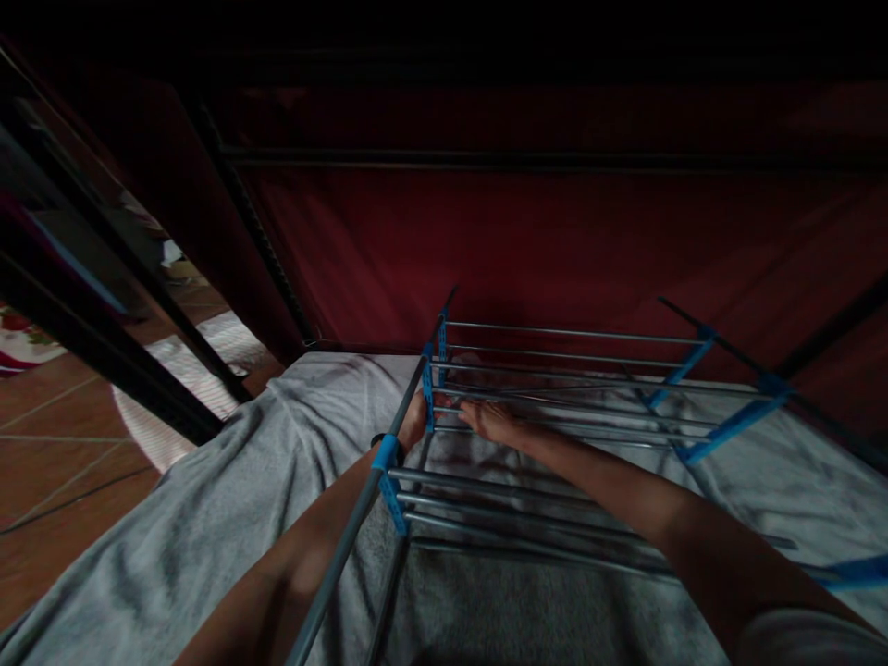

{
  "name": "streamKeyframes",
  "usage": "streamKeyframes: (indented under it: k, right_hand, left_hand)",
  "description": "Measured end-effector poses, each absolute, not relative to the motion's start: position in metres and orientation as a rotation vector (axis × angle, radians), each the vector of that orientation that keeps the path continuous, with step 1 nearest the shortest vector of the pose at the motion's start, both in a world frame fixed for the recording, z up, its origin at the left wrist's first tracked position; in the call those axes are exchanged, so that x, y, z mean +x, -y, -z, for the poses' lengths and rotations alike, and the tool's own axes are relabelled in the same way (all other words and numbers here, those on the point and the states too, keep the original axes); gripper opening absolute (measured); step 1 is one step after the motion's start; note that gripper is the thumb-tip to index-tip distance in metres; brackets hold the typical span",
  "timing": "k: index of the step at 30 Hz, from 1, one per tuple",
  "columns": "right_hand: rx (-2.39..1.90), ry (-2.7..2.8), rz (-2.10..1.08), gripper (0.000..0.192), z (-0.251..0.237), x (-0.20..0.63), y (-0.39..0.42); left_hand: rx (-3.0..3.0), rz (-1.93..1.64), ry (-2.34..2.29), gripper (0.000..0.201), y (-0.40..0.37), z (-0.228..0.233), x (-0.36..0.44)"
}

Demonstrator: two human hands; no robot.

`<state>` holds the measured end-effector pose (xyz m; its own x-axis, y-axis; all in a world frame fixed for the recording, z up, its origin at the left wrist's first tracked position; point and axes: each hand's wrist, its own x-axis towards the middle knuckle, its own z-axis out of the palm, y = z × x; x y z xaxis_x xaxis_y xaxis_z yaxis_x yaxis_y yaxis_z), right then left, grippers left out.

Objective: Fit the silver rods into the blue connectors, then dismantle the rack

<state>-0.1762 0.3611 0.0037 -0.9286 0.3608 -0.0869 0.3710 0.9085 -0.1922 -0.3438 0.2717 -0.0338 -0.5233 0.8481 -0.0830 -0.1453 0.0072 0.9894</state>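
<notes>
Both hands at a blue joint on a metal rack, low over a grey blanket.

Left hand (414, 421) wrapped round the grey rod beside the blue connector (428, 393); right hand (489, 418) resting on the rails just next to it, fingers loosely extended, grip hard to tell in the dim light. Rack (569, 370) seemingly well assembled: two tiers of rails (527, 518) seated in blue brackets, uprights in place, this corner joint apparently being worked on. Blanket (208, 518) spread underneath, dark red fabric wall (527, 240) behind, tiled floor (62, 435) and pale rug (201, 365) to the left.
</notes>
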Motion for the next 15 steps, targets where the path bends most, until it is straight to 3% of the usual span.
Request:
streamKeyframes:
  k: [15]
  right_hand:
    - [0.519,-3.024,0.35,0.032,-0.001,-0.175,-0.367]
  left_hand:
    - [0.63,-1.642,-1.522,0.031,-0.275,0.046,-0.347]
